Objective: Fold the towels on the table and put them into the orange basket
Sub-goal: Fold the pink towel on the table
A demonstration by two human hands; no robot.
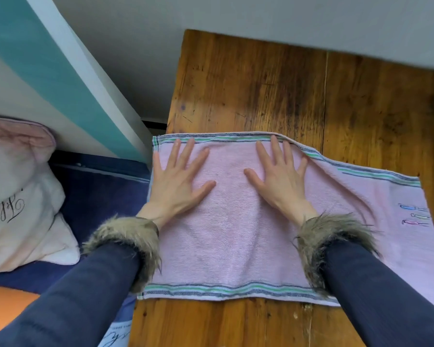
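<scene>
Worn wooden table (261, 83) pushed against a grey wall (211, 16), bare boards behind. Pink towel (236, 234) lies flat at the left edge, left hand (178, 181) and right hand (281, 181) pressing it, fingers spread.

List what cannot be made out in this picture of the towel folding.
- Head view: the pink towel runs off the right edge, so its full length is unseen.
- The left hand, right hand and fur cuffs cover parts of the towel.
- An orange patch at lower left is cut by the frame and a sleeve; whether it is the basket is unclear.
- The small embroidered motif is too small to read.
- The pillow lettering is cut off.
</scene>
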